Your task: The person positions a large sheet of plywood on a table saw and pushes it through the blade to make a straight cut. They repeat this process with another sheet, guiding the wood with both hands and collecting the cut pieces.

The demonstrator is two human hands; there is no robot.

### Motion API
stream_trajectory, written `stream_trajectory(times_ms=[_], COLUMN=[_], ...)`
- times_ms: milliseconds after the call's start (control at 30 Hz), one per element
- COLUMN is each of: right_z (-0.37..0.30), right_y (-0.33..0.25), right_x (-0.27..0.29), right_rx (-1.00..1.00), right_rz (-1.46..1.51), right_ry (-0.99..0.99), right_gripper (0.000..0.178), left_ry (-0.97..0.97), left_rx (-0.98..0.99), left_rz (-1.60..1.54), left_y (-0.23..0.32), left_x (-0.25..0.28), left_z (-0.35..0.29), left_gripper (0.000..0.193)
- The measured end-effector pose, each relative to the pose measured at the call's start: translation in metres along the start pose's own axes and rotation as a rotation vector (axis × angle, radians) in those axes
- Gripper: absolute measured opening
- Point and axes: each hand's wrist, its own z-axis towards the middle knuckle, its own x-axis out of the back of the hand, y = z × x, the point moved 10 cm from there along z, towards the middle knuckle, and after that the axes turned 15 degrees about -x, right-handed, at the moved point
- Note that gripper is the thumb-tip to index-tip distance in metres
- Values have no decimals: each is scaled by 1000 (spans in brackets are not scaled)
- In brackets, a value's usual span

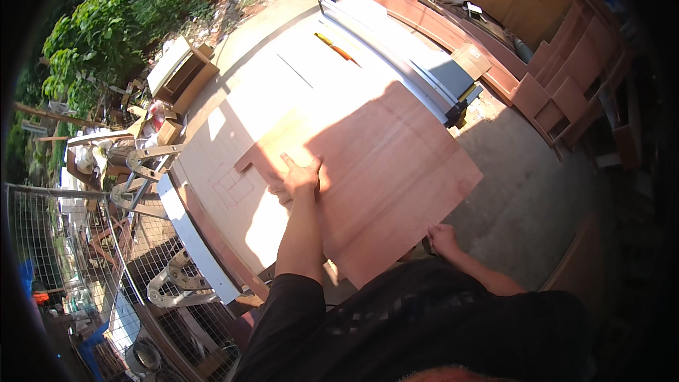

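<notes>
Fingers [288, 161] of left hand [304, 178] touch reddish board [396, 184] near drawn red lines [232, 185].

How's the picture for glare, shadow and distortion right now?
Head view: sunlight burns out much of the pale sheet; shadow covers most of the reddish sheet, with brighter light near the left hand. Head view, rim: fisheye bends the white strip at left, and the corners go black.

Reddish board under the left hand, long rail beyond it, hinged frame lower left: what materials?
Reddish board: likely plywood, unpainted and matte; streaky wood grain, thin flat sheet.
Long rail: probably aluminium; straight, silvery, though glare obscures the finish.
Hinged frame: looks like bare metal, possibly aluminium; dull grey, rounded joint.
</notes>
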Motion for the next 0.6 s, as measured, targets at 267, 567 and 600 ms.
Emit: stream_trajectory(times_ms=[267, 567, 600], right_z=[12, 9, 10], right_y=[-14, -38, -40], right_x=[-9, -23, -24], right_rx=[17, -76, -82], right_rz=[-39, -78, -79], right_ry=[-15, -138, -152], right_gripper=[33, 33, 33], left_ry=[-2, 59, 54], left_rx=[-50, -22, -26], left_rz=[-141, -56, -68], left_y=[-12, -14, -13], left_x=[-14, -8, -7], left_z=[33, 52, 52], left_gripper=[115, 115, 115])
